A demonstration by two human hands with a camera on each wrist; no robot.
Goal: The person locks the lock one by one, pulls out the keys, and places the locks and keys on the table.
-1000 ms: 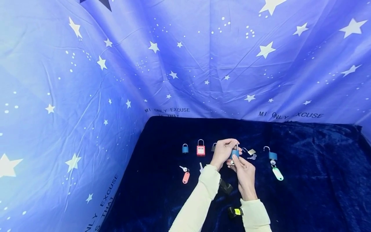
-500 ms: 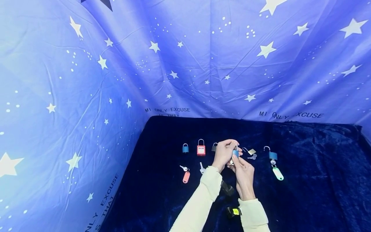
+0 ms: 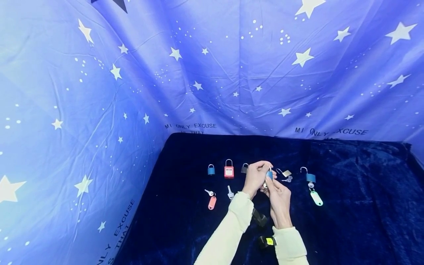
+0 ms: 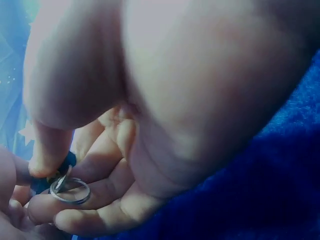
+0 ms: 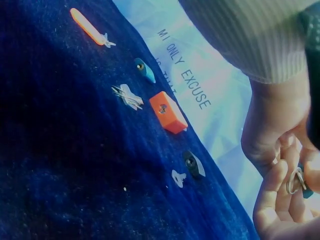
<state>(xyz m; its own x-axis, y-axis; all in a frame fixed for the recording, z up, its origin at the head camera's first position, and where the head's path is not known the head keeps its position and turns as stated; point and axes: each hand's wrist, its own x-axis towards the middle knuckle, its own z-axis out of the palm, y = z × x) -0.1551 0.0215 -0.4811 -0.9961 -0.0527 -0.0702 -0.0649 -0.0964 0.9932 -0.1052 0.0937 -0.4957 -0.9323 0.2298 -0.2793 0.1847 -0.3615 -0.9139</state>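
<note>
In the head view, a small blue padlock [image 3: 269, 175] is held up between both hands, its silver shackle pointing upward. My left hand [image 3: 256, 177] grips it near the shackle, fingers curled. From below, my right hand [image 3: 279, 200] pinches the lower part of the body with its thumb. A key ring [image 4: 71, 191] hangs at the underside of the padlock in the left wrist view, lying across curled fingers. The right wrist view shows the same key ring [image 5: 297, 181] between the hands. Much of the padlock is hidden by fingers.
On the dark blue cloth [image 3: 357, 213] stand a blue padlock [image 3: 211, 170], a red padlock [image 3: 229, 172] and a dark padlock [image 3: 244, 169]. Keys with a red tag [image 3: 212, 202] and loose keys [image 3: 230, 191] lie nearer. Rightward are an unlocked brass padlock [image 3: 286, 173] and an unlocked blue padlock [image 3: 310, 178].
The held padlock has turned slightly, showing a narrower face than a second ago. My left forearm has shifted a little to the right, uncovering more of the loose keys. Both hands keep their hold.
</note>
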